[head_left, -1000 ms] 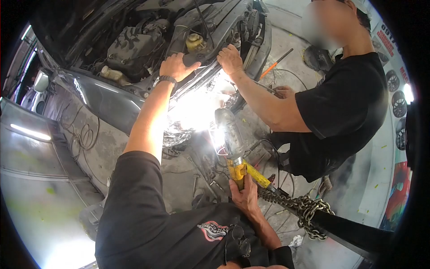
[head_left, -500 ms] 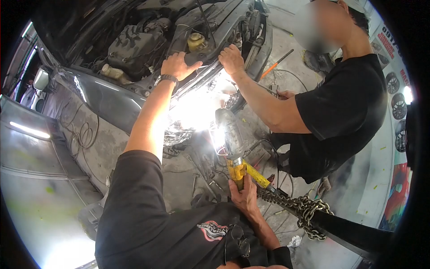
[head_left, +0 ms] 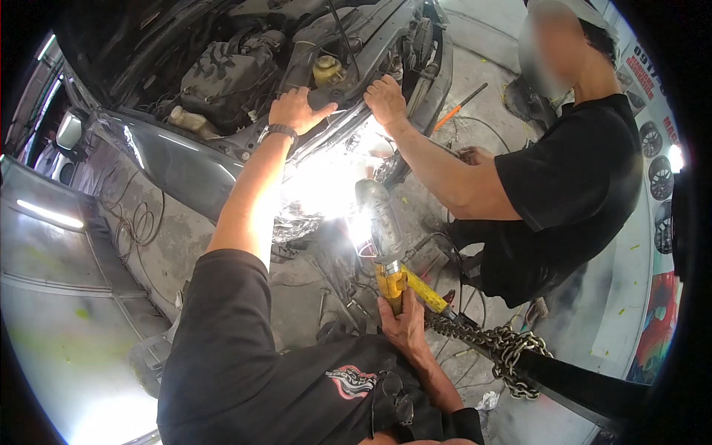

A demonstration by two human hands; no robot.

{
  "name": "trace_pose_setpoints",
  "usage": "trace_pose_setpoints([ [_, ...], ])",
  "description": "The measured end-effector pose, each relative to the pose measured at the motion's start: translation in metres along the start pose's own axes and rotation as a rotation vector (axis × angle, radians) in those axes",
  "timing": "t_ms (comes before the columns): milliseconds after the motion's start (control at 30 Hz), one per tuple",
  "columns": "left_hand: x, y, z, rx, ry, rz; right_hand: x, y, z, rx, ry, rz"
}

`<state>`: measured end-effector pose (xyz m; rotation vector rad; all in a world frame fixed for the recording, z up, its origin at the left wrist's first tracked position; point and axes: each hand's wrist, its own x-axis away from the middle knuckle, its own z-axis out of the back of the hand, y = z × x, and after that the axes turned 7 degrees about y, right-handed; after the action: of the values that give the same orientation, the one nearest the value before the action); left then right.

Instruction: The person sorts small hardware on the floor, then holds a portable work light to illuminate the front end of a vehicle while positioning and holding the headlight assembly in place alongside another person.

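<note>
My left hand (head_left: 302, 111) rests on the car's front edge beside the open engine bay, thumb spread from the fingers and nothing in its grasp. Lower down, my right hand (head_left: 404, 324) is closed round the yellow handle of a caged work light (head_left: 380, 215). Its strong glare washes out part of the headlight area (head_left: 319, 185) on the car (head_left: 167, 152). A co-worker's hand (head_left: 385, 100) lies on the car's front edge, just right of my left hand. That co-worker's other hand (head_left: 475, 155) is partly hidden behind their arm.
To the right crouches a co-worker in a black shirt (head_left: 575, 170). A metal chain (head_left: 519, 352) wraps a dark beam (head_left: 578, 378) at lower right, with a yellow bar (head_left: 426, 285) near my right hand. Cables (head_left: 137, 222) and tools (head_left: 345, 297) lie on the concrete floor.
The co-worker's head and upper body have shifted slightly to the right. Both my hands stay in place, the right one still gripping the work light.
</note>
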<state>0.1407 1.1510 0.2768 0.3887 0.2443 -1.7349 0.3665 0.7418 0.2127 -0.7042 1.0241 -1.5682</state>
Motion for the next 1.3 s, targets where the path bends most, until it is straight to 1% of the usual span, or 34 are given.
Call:
trace_pose_setpoints([
  [200,0.001,0.000,0.000,0.004,0.007,0.000,0.002,0.008,-0.003,0.013,0.004,0.025],
  [600,0.002,0.001,0.003,0.017,0.000,0.003,0.002,0.005,-0.002,-0.014,-0.013,0.002],
  [700,0.003,0.003,0.005,0.016,-0.017,0.010,0.002,0.005,-0.003,0.008,0.014,0.063],
  [900,0.003,0.006,0.008,0.013,-0.011,-0.025,0.000,0.001,0.000,-0.057,-0.021,-0.001],
  [1000,0.003,0.008,0.009,0.011,-0.013,-0.024,0.002,0.009,-0.004,0.007,0.012,0.070],
  [1167,0.002,0.007,0.007,0.048,-0.028,-0.019,0.001,0.000,0.003,0.009,0.001,0.029],
  [1300,0.002,0.008,0.009,0.001,-0.052,-0.009,0.000,0.000,0.005,0.000,-0.016,-0.014],
])
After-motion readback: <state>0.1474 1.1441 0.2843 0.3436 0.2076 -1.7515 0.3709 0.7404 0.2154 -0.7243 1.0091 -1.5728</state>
